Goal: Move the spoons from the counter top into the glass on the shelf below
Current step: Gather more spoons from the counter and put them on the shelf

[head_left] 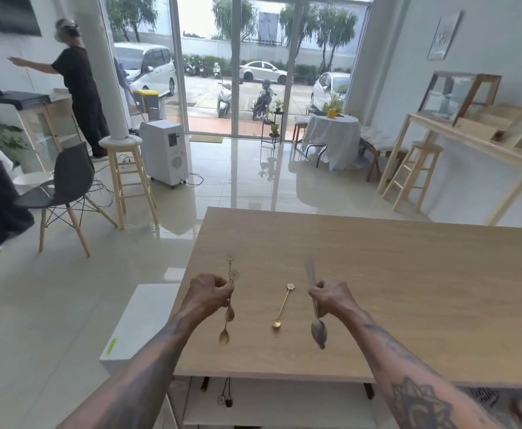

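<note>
Spoons are thin, stiff, light and slick, best pinched mid-handle; two gold flower-topped spoons (228, 300) are clamped in the left hand (208, 294); blurred silver spoons (316, 317) are gripped by the right hand (331, 297); one gold spoon (282, 305) lies between them on the counter top (408, 274); the shelf (272, 404) sits at 6 o'clock; the glass is not made out.
</note>
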`<state>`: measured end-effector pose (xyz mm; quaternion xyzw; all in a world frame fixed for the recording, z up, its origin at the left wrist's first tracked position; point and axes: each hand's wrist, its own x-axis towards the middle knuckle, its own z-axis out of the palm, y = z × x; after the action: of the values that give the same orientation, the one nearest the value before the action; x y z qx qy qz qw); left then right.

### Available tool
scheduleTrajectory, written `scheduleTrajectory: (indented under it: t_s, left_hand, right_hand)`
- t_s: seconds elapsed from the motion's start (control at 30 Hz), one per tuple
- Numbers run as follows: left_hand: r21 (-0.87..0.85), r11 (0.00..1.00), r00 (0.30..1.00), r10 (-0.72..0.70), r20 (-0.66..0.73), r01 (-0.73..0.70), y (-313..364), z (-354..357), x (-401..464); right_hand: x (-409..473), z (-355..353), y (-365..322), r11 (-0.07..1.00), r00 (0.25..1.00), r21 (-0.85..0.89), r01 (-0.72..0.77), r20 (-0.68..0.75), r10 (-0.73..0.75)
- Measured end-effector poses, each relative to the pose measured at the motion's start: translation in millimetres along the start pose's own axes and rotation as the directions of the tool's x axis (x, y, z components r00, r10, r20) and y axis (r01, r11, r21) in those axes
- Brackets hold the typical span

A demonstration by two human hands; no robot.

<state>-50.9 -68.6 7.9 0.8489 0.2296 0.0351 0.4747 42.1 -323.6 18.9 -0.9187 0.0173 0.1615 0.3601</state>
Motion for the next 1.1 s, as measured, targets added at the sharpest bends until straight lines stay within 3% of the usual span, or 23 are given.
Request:
scheduleTrajectory:
  t_s: [0.1,0.23,0.53,0.73,0.9,1.1]
  left_hand:
    - [-0.07,0.994,0.996,0.08,0.032,-0.078,23.3,-9.7,-10.7]
    - [-0.144,0.972,0.979,0.195,0.066,-0.184,53.4,-16.0,-33.7]
    - [-0.211,0.952,0.971,0.235,0.045,-0.221,70.9,-8.0,-116.9]
    - [-0.323,0.944,0.987,0.111,0.115,-0.069,20.0,51.5,-196.3]
    - [-0.256,0.963,0.978,-0.036,0.206,0.09,-62.9,99.9,-242.1]
    - [-0.224,0.946,0.956,-0.183,0.228,0.235,-151.8,128.9,-236.5]
  right_hand:
    - [-19.1,-15.5,-17.9,0.971,0.998,0.232,0.063,-0.033,-0.057]
    - [-54.3,-38.7,-34.0,0.905,0.985,0.394,0.163,-0.017,-0.17]
    - [-145.1,-65.0,-21.7,0.871,0.964,0.432,0.234,0.01,-0.264]
    - [-191.0,-27.1,43.3,0.872,0.968,0.479,0.103,0.154,-0.199]
    - [-210.4,39.7,119.3,0.897,0.946,0.432,-0.09,0.319,-0.058]
    - [-192.6,115.5,178.1,0.904,0.914,0.35,-0.244,0.394,0.094]
